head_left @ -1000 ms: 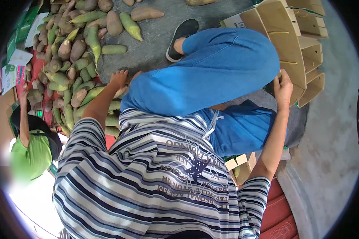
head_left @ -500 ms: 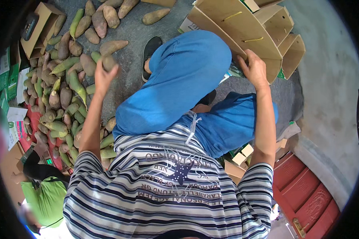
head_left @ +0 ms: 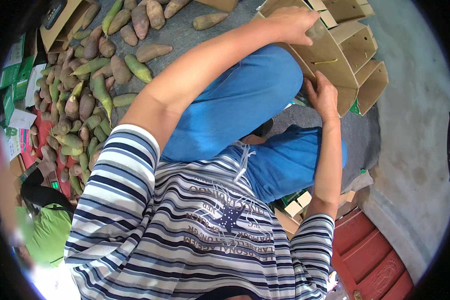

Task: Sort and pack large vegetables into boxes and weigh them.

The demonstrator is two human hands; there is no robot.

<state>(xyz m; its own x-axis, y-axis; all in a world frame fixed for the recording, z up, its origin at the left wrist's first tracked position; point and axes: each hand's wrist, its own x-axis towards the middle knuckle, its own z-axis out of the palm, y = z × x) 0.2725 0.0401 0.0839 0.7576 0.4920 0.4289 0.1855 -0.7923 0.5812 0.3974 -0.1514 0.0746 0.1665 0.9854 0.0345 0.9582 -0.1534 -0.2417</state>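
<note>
Cardboard, plain brown: a stack of nested open-topped boxes lies at the upper right, on grey concrete floor, beyond the person's blue-trousered knee.

Left hand: reaches across the body from a bare arm and rests on the top edge of the nearest box, fingers curled over the rim and gripping it.

Right hand: set against the lower side wall of the same box, fingers spread along the cardboard and touching it; whether they close round an edge cannot be told.

Produce: a heap of long brown and green tubers spread over the floor at upper left, well apart from both hands. One brown tuber lies alone near the top edge, just left of the boxes.

Other items: a striped shirt fills the lower middle. Red plastic crate at lower right. Second person in a green top at lower left. Small folded cardboard pieces lie under the right elbow.
</note>
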